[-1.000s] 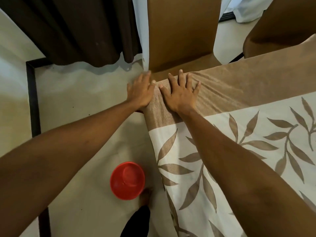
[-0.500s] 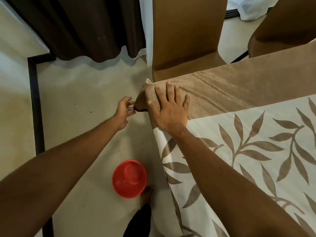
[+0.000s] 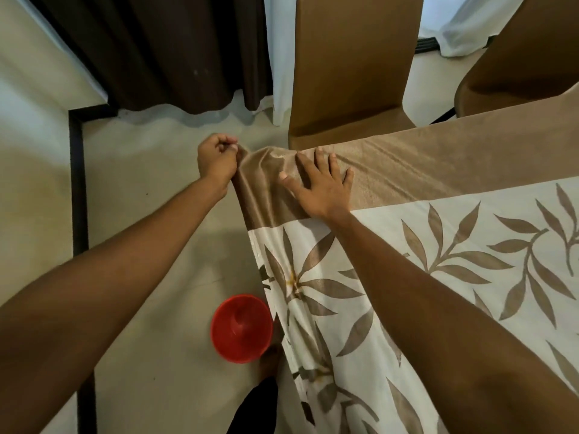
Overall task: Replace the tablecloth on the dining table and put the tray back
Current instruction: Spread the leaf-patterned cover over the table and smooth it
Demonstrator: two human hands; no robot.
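Observation:
A white tablecloth point(image 3: 470, 245) with brown leaf prints and a shiny tan border covers the dining table on the right. At the table's far left corner my left hand point(image 3: 217, 161) pinches the tan border's corner and holds it out over the floor. My right hand point(image 3: 319, 183) lies flat with spread fingers on the tan border just inside that corner. The cloth hangs down the table's left side in folds. No tray is in view.
A red plastic bowl point(image 3: 241, 327) lies upside down on the beige floor beside the hanging cloth, near my foot point(image 3: 269, 358). Two tan chairs, one point(image 3: 351, 67) behind the corner and another point(image 3: 526, 64) at far right, stand against the table's far edge. Dark curtains point(image 3: 156, 48) hang at the back left.
My left hand left the table corner, dropped beside it and took hold of the cloth's corner, pulling it outward to the left. My right hand stayed pressed flat on the border.

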